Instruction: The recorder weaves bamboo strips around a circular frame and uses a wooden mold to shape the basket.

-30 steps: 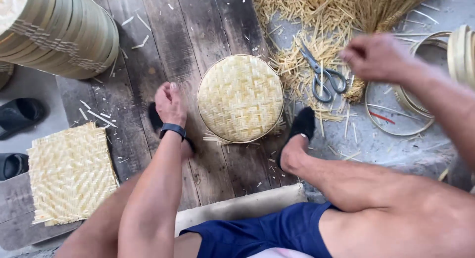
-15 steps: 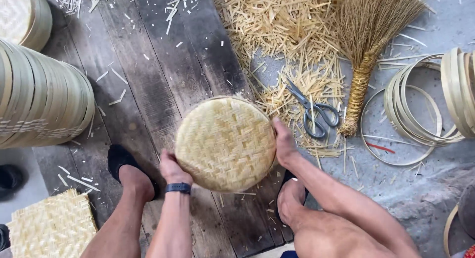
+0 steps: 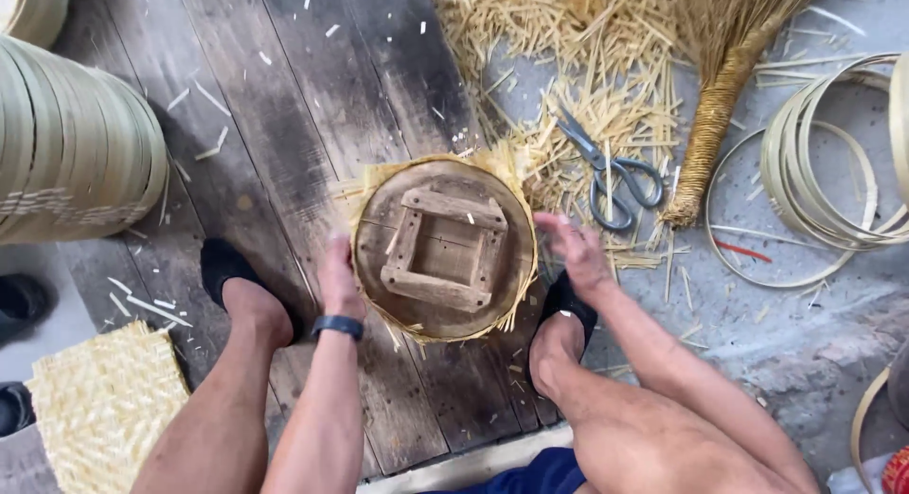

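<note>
Gripping round wooden mould (image 3: 443, 250) wrapped in woven bamboo: left hand (image 3: 339, 278) clasps rim, right hand (image 3: 572, 251) fingers loose, apart beside it. One-sided hold risks slipping; frayed strips may snag.

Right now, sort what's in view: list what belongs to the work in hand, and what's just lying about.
In hand: left hand, right hand, round wooden mould wrapped in woven bamboo.

Lying about: scissors, broom, bamboo hoops, square woven mat, stacked rims, straw trimmings.
</note>
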